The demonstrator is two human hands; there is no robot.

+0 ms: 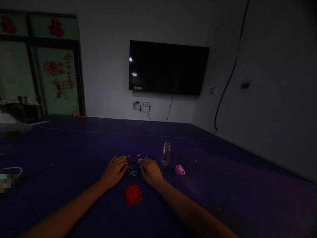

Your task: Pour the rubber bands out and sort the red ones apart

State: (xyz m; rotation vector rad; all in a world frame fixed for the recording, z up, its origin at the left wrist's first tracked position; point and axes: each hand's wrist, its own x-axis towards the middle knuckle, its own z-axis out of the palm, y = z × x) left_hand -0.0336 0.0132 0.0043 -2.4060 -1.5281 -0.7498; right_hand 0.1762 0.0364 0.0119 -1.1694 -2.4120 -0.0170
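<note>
A loose pile of small multicolored rubber bands (134, 172) lies on the dark blue surface between my two hands. My left hand (115, 172) rests at the pile's left edge, fingers curved over the bands and thumb apart from them. On the opposite side, my right hand (152, 172) bends its fingers down against the bands; its fingertips are partly hidden. Neither hand visibly grips a band. Closer to me, between my forearms, sits a separate heap of red rubber bands (133, 195). A clear bottle (166, 154) stands upright just beyond my right hand, with a pink lid with a loop (179, 170) beside it.
The dark blue surface (223, 185) stretches to the walls, with a few tiny white scraps (196, 161) at the right. Plastic bags (12, 127) and a white loop (18, 170) lie at the left. A television (168, 67) hangs on the far wall.
</note>
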